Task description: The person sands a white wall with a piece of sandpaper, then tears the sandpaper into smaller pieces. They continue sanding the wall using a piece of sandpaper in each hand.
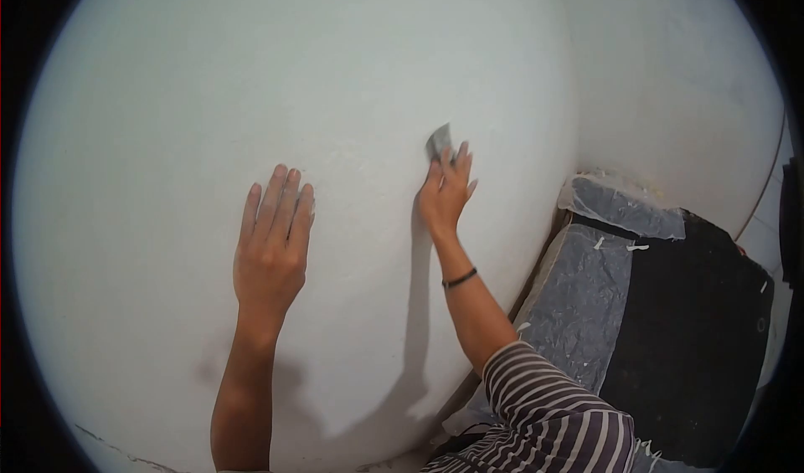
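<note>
My left hand (272,243) lies with its fingers stretched out flat against the white wall (151,222), left of the middle. Small pale bits show beside its fingertips. Higher and to the right, my right hand (448,190) grips a putty knife (439,142) whose grey blade rests on or close to the wall. The fingers reach along the blade, and the handle is hidden by the hand. Between the two hands the wall has a faint uneven patch (356,156).
At the right stands a low black-topped object (687,339) partly wrapped in clear plastic sheeting (578,293). A wall corner rises behind it. A dark crack (126,455) runs along the wall at the lower left.
</note>
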Demonstrator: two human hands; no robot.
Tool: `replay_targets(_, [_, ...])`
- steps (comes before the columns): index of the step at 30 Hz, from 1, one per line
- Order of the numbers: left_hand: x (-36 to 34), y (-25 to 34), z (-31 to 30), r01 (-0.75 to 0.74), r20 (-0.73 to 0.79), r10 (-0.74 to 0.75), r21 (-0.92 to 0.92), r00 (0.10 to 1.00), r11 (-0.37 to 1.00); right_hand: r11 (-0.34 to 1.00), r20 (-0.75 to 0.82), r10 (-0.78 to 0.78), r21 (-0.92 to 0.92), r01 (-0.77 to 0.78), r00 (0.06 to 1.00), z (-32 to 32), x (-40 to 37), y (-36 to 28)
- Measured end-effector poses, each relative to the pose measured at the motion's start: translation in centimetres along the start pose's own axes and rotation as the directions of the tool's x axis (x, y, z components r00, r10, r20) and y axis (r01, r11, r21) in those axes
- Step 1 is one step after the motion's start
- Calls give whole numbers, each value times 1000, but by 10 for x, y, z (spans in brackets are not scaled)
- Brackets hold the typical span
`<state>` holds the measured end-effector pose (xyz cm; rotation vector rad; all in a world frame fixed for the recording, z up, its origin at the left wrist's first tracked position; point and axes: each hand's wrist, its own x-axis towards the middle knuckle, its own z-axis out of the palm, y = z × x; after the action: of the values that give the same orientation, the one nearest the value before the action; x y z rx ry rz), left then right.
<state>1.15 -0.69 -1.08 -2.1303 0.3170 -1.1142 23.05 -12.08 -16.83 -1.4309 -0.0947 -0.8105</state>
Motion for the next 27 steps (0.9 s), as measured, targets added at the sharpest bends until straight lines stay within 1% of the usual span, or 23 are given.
replay_targets(2, [-2,-1,2,0,-8,1,16,1000,1000,998,136,4,-59,4,991,-15,-40,-2])
replay_targets(3, [2,-3,3,-4,-18,5,24,1000,1000,996,206,1,-85,16,979,-17,-45,-3])
replay_targets(4, [3,-3,3,-6,-17,6,31,1000,999,988,163,-75,-122,96,984,-15,-38,2])
replay_targets(5, [-1,-2,1,-13,3,12,33,1000,999,991,109,-59,-113,72,992,-14,-27,11])
replay_targets(7, [1,-1,0,-7,3,7,17,1000,1000,996,2,-24,-89,24,1000,-4,18,8])
replay_targets(8, [1,-1,0,-2,1,2,5,1000,1000,998,-31,4,-66,-6,1000,-1,23,5])
replay_targets(11, [0,-2,1,-2,4,2,19,1000,1000,999,86,-10,-51,15,996,-7,-30,1])
replay_targets(12, [2,-3,2,-6,-9,6,24,1000,1000,998,192,17,-62,-5,981,-13,-48,-5])
replay_targets(15, [-3,-3,3,-10,-3,10,24,1000,1000,995,56,-56,-79,61,997,-6,-10,6])
replay_targets(16, [0,-2,2,-4,-5,4,12,1000,1000,996,28,6,-93,-3,1000,-5,11,2])
replay_targets(17, [1,0,1,5,-6,-6,-4,1000,1000,998,35,26,-66,-24,999,-4,5,3])
replay_targets(19, [-1,-2,0,-8,11,8,21,1000,1000,999,24,50,-10,-49,998,2,-2,3])
replay_targets(20, [0,-2,0,-9,9,9,33,1000,999,998,84,55,-48,-51,995,-1,-25,5])
replay_targets(23, [-2,0,3,-2,-28,2,12,1000,1000,994,123,-28,-97,40,992,-9,-37,0])
replay_targets(24, [-3,0,1,-4,-21,5,7,1000,1000,998,89,5,-58,0,996,-7,-18,8])
replay_targets(25, [0,0,0,-5,-17,5,3,1000,1000,997,47,34,-65,-31,998,-5,3,12])
replay_targets(27, [-2,1,0,1,-9,-1,-2,1000,1000,994,4,105,-22,-105,994,0,15,9])
